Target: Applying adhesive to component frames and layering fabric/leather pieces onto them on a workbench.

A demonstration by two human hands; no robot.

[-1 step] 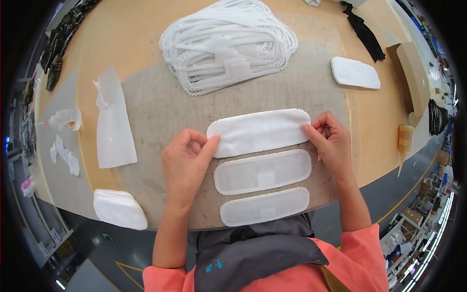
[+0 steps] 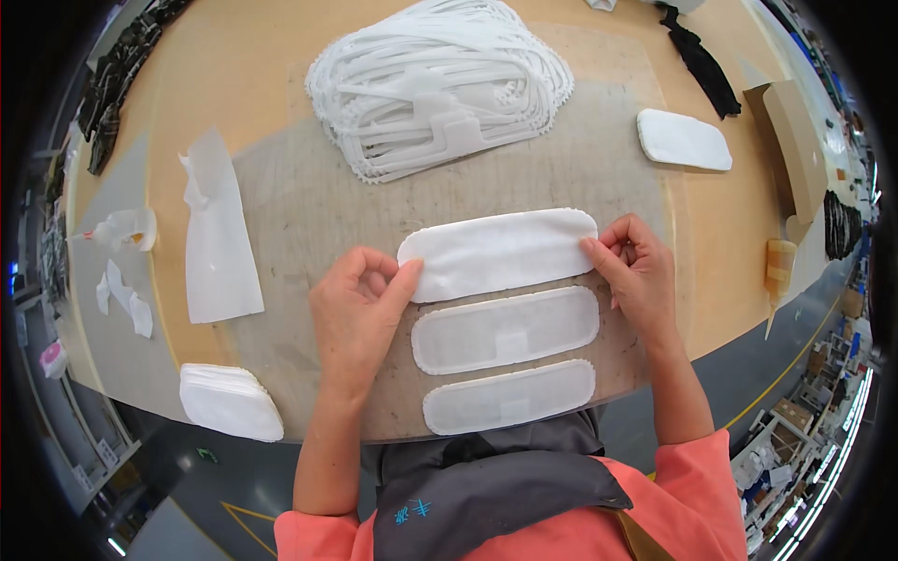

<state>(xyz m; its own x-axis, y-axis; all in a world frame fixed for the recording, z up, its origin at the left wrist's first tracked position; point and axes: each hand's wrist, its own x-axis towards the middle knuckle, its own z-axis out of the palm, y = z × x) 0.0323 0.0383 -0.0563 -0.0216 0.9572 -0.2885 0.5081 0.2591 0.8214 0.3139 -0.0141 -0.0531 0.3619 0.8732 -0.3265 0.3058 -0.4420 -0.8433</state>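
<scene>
Between my hands lies a long white fabric pad [image 2: 500, 254] with rounded ends. My left hand [image 2: 363, 301] pinches its left end between thumb and fingers. At the opposite end, my right hand [image 2: 636, 271] grips the pad's edge the same way, its fingertips partly hidden. Just below, towards me, a second white pad [image 2: 468, 334] of like shape lies flat with a small pale rectangle at its middle. A third pad [image 2: 552, 385] lies nearest me, along the table's front edge, with a similar faint patch.
A heap of white looped strips [image 2: 430, 93] lies at the far middle. White pad stacks sit at front left [image 2: 224, 402] and far right [image 2: 683, 140]. At left are a white sheet [image 2: 220, 243] and squeeze bottle [image 2: 126, 229]; at right, an amber-tipped bottle [image 2: 778, 266] and cardboard box [image 2: 790, 150].
</scene>
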